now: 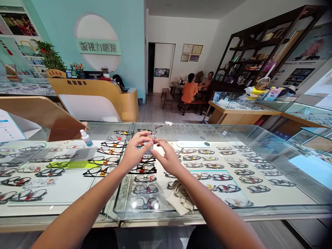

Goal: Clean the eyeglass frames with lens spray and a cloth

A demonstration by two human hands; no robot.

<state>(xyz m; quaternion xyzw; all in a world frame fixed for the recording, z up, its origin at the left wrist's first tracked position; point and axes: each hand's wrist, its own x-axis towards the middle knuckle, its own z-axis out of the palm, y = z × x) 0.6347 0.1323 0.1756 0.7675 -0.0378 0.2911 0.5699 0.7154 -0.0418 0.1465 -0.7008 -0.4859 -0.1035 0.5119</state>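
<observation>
Both hands meet over the glass display counter [166,215], fingers pinched around a thin-framed pair of glasses [155,128]. My left hand [136,149] grips it from the left, thumb and fingers closed. From the other side, my right hand [167,158] holds it with thumb and fingertips. A slender temple reaches away to the right above the fingers; much of the frame is hidden or too fine to make out. Below my right wrist lies a crumpled beige cloth [178,200]. Dark-framed eyeglasses [103,160] lie in rows left of my left hand.
A small white spray bottle [86,138] stands on the counter at left, near a wooden stand [64,128]. More eyeglasses [243,172] fill the case on the right. Beyond are a cashier desk [127,103], a dark shelf [246,52] and two people seated at a table.
</observation>
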